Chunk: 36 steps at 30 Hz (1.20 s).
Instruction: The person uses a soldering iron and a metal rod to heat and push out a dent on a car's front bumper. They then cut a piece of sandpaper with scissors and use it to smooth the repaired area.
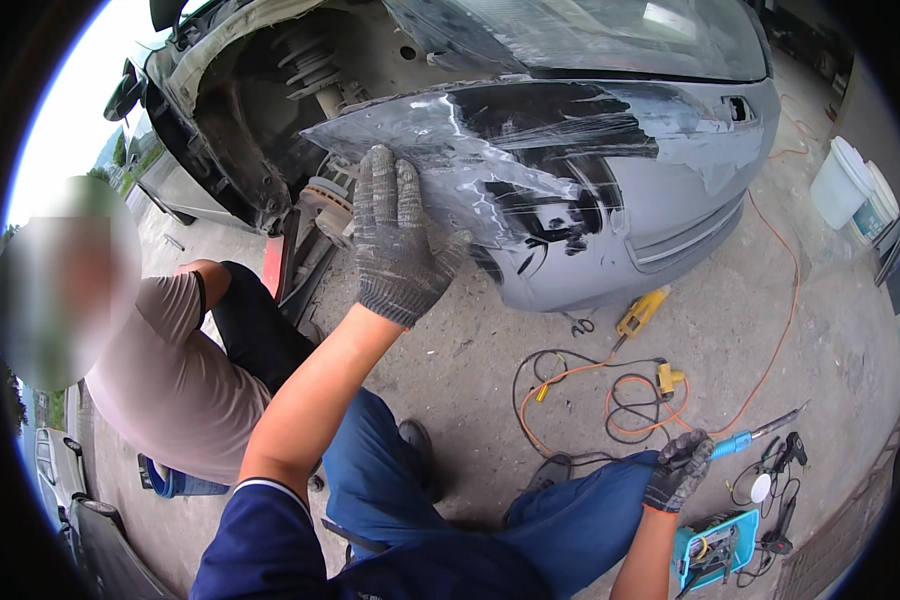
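Observation:
My left hand, in a grey work glove, is open with its fingers stretched out against the torn edge of a grey car bumper. The bumper's corner is scraped, with black bare patches and pale cracked lines. Low on the right, by my knee, my gloved right hand is closed around a soldering iron with a blue handle. Its metal tip points away to the right. Behind my left hand, a brake disc and a coil spring show in the exposed wheel well.
At the left sits another person. Orange and black cords loop over the concrete near a yellow power tool and a yellow connector. A teal crate of tools stands lower right; white buckets stand far right.

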### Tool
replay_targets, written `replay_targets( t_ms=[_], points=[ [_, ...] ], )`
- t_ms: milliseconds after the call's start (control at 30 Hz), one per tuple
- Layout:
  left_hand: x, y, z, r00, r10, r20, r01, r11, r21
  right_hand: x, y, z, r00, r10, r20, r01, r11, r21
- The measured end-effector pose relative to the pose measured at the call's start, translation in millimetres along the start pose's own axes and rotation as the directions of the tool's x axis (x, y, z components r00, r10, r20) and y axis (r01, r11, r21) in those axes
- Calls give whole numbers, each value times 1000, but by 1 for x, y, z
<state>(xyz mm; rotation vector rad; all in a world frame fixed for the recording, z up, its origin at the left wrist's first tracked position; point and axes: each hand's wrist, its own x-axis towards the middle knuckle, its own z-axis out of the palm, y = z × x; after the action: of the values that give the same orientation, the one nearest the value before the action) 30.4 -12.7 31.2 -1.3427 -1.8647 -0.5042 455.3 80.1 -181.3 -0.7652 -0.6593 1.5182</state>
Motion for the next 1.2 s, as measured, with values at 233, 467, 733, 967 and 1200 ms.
replay_targets(
  t_ms=[233,467,733,967,1200],
  points=[
    [-8,8,2,998,24,50,-20,996,-81,2,-1,-4,1000,2,9,-3,1000,17],
    [-20,18,-7,986,47,157,-28,993,-118,-1,-3,5,1000,7,-26,-8,1000,-24],
    [4,10,-16,996,89,21,-86,990,-112,4,0,-2,1000,17,-26,-17,1000,-1],
    [12,15,-11,990,123,70,-117,990,-77,0,-1,1,1000,4,-29,-5,999,-31],
    [-18,17,-25,948,203,246,-140,958,-249,-4,0,3,999,43,-23,-44,999,-25]
  ],
)
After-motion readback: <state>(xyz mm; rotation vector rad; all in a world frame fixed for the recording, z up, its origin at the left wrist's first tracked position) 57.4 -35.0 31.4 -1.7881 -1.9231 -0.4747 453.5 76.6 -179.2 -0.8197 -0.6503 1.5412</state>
